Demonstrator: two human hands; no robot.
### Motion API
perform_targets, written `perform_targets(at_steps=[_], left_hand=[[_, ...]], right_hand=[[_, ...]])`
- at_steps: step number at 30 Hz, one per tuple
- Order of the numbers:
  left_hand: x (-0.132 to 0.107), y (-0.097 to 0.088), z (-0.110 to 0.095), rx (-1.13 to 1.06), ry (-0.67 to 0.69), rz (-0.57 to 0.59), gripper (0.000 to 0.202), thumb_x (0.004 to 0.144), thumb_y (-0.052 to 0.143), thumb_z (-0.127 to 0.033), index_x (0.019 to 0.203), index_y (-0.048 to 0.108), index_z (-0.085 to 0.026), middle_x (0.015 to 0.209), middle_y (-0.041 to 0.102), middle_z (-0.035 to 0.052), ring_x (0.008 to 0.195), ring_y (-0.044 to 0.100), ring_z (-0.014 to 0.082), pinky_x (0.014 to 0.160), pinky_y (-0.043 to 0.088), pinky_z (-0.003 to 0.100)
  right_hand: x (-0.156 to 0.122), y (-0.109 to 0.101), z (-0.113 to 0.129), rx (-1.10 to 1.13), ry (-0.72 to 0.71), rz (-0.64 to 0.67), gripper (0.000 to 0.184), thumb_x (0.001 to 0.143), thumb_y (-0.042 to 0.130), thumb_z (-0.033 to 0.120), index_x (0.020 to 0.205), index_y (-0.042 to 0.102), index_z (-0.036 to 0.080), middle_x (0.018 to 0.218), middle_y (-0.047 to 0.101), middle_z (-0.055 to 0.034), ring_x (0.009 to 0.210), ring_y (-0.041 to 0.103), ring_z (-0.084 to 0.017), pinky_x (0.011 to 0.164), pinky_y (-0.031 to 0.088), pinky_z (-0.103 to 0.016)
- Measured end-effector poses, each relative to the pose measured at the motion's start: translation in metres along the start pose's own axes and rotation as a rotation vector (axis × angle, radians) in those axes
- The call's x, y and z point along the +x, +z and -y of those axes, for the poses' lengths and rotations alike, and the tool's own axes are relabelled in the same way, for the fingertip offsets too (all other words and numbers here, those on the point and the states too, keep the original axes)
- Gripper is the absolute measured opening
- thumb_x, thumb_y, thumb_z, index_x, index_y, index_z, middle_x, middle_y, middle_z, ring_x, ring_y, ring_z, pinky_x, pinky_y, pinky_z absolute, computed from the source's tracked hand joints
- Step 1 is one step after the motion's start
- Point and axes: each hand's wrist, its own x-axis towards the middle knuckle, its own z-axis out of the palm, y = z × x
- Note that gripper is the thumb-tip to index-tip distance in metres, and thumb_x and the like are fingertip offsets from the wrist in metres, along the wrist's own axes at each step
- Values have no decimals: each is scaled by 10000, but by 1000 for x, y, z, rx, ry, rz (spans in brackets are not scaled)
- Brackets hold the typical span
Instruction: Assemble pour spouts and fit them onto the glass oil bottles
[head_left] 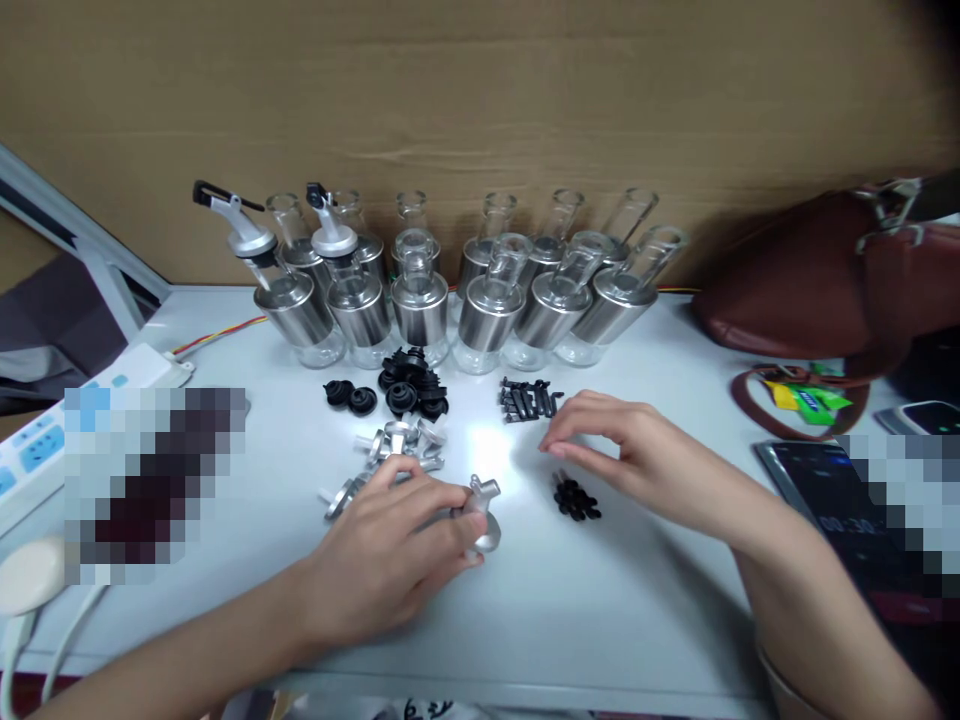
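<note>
left hand holds the silver spout pinched at its fingertips, thumb across it.

Dim digits on the phone at the right read 00:30, with anything after them hidden by the pixelated patch; lettering on the green packet is too small to read, and black marks at the bottom edge are cut off, illegible

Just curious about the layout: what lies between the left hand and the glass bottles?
In the head view, silver spouts lie nearest the left hand, then black stoppers before the glass bottles.
</note>
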Motion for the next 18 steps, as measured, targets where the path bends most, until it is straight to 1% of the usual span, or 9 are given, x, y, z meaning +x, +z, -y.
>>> perform_targets(at_steps=[2,3,5,8,13,16,18], left_hand=[[0,-1,-1,10,15,-5,90,960,453,-208,976,536,-177,836,686,2,700,617,97,812,391,282],[0,-1,-1,8,25,-9,89,962,452,-207,1000,526,-176,838,689,2,701,617,95,805,394,282],[0,-2,-1,0,40,-19,96,963,457,-204,1042,504,-177,850,695,5,710,620,94,797,404,283],[-1,-1,0,5,45,-26,103,961,465,-205,1057,490,-179,862,702,12,725,627,96,791,413,283],[-3,0,3,11,74,-43,168,938,500,-174,1104,474,-175,871,694,9,727,619,99,799,406,302],[-5,2,4,16,80,-42,219,911,527,-131,1117,474,-181,894,694,11,733,615,102,806,411,307],[-6,3,4,14,84,-35,217,899,541,-127,1104,487,-175,891,691,9,725,614,104,805,415,306]], right_hand=[[-2,-6,-11,12,73,152,185,887,538,253,781,672,181,823,662,-54,795,603,-188,745,466,-316],[-4,-8,-15,25,100,205,182,876,540,251,779,677,182,821,665,-55,794,608,-190,749,468,-322],[-7,-10,-19,50,147,257,180,861,541,254,781,685,181,822,668,-58,787,614,-191,752,471,-329],[-9,-12,-19,95,184,280,188,854,540,269,800,694,176,852,672,-66,798,619,-192,767,475,-340],[-9,-12,-19,138,192,291,203,840,559,290,833,723,172,879,676,-79,824,624,-201,780,481,-351],[-8,-9,-21,133,178,292,230,848,548,307,805,728,171,861,680,-84,804,624,-202,760,485,-348],[-7,-7,-21,118,178,285,250,858,531,319,782,718,170,835,681,-82,784,623,-200,742,485,-341]])
